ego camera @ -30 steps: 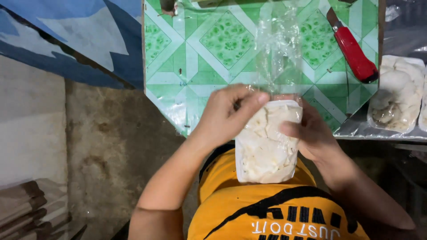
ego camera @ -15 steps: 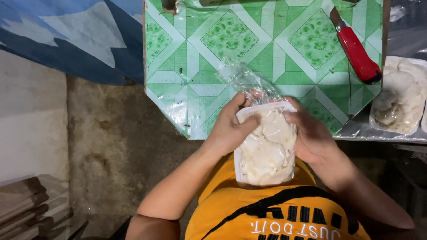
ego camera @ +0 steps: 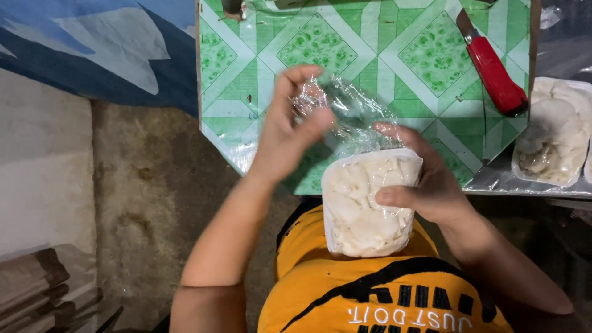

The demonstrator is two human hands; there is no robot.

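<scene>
From the head view, the right hand [ego camera: 431, 185] cups a clear bag of white pieces [ego camera: 367, 203] at centre, fingers curled round its side so it stays upright. At ten o'clock of it, the left hand [ego camera: 290, 126] pinches the bag's loose top [ego camera: 345, 111] shut between thumb and fingertips, gathering the slack. A red-handled knife [ego camera: 493, 71] lies at two o'clock on the green patterned board [ego camera: 382, 55], apart from both hands.

The filled bag [ego camera: 369, 203] sits at lower centre of the frame, above the person's lap, between the hands: left hand [ego camera: 290, 132] at its upper left, right hand [ego camera: 425, 179] on its right. Behind lies the tabletop [ego camera: 370, 55]; a knife [ego camera: 490, 68] lies at upper right, another filled bag [ego camera: 552, 132] at the right edge.
</scene>
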